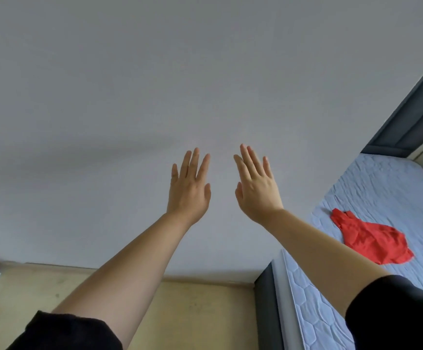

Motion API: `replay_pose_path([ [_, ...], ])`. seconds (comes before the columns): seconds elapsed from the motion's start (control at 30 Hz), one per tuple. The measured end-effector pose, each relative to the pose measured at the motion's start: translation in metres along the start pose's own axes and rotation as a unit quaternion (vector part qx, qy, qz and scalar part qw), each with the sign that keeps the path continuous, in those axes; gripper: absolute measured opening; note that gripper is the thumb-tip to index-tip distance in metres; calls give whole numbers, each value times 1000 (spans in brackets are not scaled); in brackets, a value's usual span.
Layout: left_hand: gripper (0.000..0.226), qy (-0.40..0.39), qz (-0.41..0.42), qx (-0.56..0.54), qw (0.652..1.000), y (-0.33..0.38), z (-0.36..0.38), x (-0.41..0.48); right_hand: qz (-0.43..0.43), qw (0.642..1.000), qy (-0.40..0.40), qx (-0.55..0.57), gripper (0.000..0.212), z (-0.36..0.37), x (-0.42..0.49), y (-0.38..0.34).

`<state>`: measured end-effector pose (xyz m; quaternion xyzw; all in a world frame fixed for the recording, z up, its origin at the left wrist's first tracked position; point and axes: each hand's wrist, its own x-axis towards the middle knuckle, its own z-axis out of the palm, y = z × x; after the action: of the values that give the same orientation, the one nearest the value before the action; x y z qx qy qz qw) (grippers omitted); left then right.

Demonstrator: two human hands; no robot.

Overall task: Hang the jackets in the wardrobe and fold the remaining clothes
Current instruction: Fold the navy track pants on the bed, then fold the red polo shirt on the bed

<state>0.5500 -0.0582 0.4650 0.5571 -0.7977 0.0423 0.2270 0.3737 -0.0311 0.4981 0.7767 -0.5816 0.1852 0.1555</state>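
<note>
Red crumpled cloth garment [372,239] lies unfolded on the pale blue quilted mattress [382,183] at the right, well apart from both my hands. My left hand [189,188] and right hand [255,188] are raised side by side before the plain white wall [129,84], fingers straight and spread, holding nothing. I judge the task barely begun or between items: that one garment still wants folding, and I see no jacket, hanger or wardrobe from here. For moving, the dark grey bed frame [264,299] edges the mattress on its left, with the beige floor [192,311] open between it and the wall. The dark headboard [412,117] bounds the far end.
</note>
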Motion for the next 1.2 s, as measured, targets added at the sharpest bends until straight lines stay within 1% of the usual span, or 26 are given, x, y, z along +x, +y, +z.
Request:
replay_pose_path([
  [0.13,68,0,-15,14,1000,-2,38,-12,-32,999,5,9,66,54,-13,22],
  [0.2,68,12,-39,17,999,-2,64,-22,-62,998,17,16,67,85,-22,31],
  [0.33,68,-2,-97,-6,995,7,125,-52,-101,994,12,48,69,145,-55,38],
  [0.47,68,-2,-111,-8,994,4,201,-86,-119,991,16,66,68,219,-92,44],
  [0.53,69,6,-131,-19,991,0,246,-106,-117,990,16,71,68,265,-115,44],
  [0.63,71,13,-164,-27,986,0,311,-141,-100,991,-5,85,67,330,-154,43],
  [0.8,69,-5,-195,-26,980,6,397,-193,-126,989,-29,74,68,408,-212,46],
  [0.93,68,-6,-194,-13,981,25,437,-216,-102,991,-38,82,66,435,-243,60],
  [1.03,68,-13,-191,-6,982,57,446,-227,-96,991,-46,79,66,433,-265,82],
  [1.2,66,-11,-169,-5,986,165,453,-222,-62,993,-52,84,66,395,-319,176],
])
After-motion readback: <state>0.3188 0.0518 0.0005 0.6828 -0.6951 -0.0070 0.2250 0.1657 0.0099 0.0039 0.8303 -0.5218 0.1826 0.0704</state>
